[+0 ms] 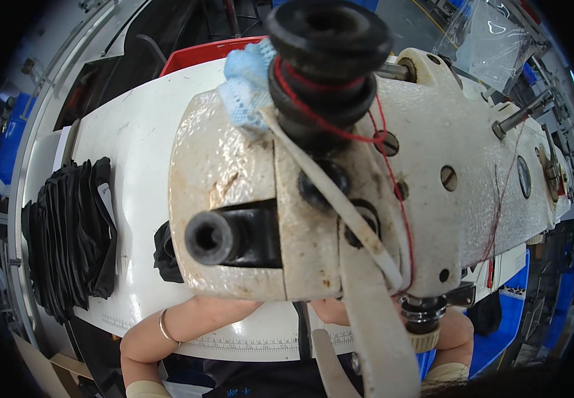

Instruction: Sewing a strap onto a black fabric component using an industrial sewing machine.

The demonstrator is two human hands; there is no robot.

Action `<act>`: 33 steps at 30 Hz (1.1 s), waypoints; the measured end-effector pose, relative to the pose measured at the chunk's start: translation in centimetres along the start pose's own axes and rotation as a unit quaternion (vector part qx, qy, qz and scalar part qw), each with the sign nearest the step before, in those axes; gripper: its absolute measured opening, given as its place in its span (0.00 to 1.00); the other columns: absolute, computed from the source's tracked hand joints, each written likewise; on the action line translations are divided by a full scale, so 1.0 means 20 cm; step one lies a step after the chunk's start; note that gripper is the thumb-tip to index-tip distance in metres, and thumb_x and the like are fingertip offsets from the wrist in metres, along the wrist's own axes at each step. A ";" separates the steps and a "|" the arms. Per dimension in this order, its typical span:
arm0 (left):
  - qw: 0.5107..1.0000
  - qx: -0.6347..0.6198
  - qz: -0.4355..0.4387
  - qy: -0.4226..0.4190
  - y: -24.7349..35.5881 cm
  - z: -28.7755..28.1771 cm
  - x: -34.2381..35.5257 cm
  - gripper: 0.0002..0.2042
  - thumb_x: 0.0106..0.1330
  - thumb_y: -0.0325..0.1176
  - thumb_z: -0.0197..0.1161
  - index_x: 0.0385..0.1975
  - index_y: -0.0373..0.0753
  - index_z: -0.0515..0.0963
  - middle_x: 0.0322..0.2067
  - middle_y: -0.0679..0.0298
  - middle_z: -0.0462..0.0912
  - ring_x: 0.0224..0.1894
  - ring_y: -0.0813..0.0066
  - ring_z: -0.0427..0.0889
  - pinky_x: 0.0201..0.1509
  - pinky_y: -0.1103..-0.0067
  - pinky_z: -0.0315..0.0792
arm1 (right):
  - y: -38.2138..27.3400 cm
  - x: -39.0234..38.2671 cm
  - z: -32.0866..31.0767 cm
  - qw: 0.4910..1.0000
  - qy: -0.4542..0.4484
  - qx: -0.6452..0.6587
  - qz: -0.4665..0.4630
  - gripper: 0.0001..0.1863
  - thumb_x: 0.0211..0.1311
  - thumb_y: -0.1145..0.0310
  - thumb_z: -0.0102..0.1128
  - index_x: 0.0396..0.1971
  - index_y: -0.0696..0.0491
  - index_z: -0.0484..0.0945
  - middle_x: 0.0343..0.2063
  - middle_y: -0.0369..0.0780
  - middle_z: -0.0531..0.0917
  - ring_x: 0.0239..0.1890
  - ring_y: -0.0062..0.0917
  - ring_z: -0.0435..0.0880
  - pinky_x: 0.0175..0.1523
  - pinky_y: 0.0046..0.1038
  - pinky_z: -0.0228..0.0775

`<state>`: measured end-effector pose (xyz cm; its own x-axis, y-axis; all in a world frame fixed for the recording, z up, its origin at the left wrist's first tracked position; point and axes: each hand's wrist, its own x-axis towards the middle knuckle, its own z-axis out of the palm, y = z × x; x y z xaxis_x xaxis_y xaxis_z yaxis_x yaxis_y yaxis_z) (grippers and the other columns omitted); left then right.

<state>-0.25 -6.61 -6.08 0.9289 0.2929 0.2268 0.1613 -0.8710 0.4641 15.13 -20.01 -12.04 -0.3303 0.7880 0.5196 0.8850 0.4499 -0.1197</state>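
A cream industrial sewing machine (227,159) fills the middle of the view and blocks the sewing area. My left hand (230,309) reaches under the machine head from the left, with a bangle on the wrist; its fingers are hidden. Only a small part of my right hand (330,311) shows below the head, and its fingers are out of sight too. Between the hands a narrow black strip (304,331) crosses the table's front edge. Black cloth (167,255) peeks out left of the machine head. What either hand holds cannot be seen.
A stack of folded black fabric pieces (71,239) lies on the left of the white table (141,132). Red thread (393,179) runs down the machine. A light blue cloth (244,89) is tucked by the black knob (326,40). Behind stands a red bin (197,54); a blue bin (499,345) is at right.
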 end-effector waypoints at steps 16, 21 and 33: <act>0.994 0.078 0.063 0.036 0.00 0.00 -0.04 0.14 0.46 0.19 0.58 0.34 0.34 0.80 0.34 0.52 0.80 0.38 0.51 0.78 0.43 0.65 0.73 | 0.05 0.06 -0.13 0.998 0.008 -0.054 -0.026 0.13 0.38 0.68 0.55 0.25 0.61 0.76 0.25 0.50 0.77 0.35 0.46 0.74 0.41 0.44 0.71; 0.999 0.034 0.031 0.022 -0.01 0.00 -0.06 0.12 0.50 0.20 0.59 0.35 0.36 0.81 0.34 0.55 0.80 0.37 0.57 0.80 0.42 0.66 0.74 | 0.07 0.05 -0.16 0.973 -0.028 -0.174 -0.149 0.14 0.40 0.68 0.55 0.28 0.62 0.77 0.27 0.51 0.77 0.37 0.48 0.75 0.46 0.48 0.71; 0.992 0.071 0.083 0.058 0.08 0.00 0.00 0.17 0.43 0.24 0.60 0.37 0.33 0.80 0.35 0.55 0.80 0.40 0.58 0.80 0.44 0.66 0.74 | 0.06 0.11 -0.29 0.999 -0.012 -0.028 0.016 0.10 0.59 0.71 0.55 0.38 0.56 0.80 0.31 0.32 0.79 0.34 0.21 0.77 0.35 0.29 0.68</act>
<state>-0.02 -8.05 -5.37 0.9034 0.1764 0.3908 0.0619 -0.9556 0.2883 17.37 -20.08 -6.17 -0.3088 0.8117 0.4957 0.9117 0.4011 -0.0888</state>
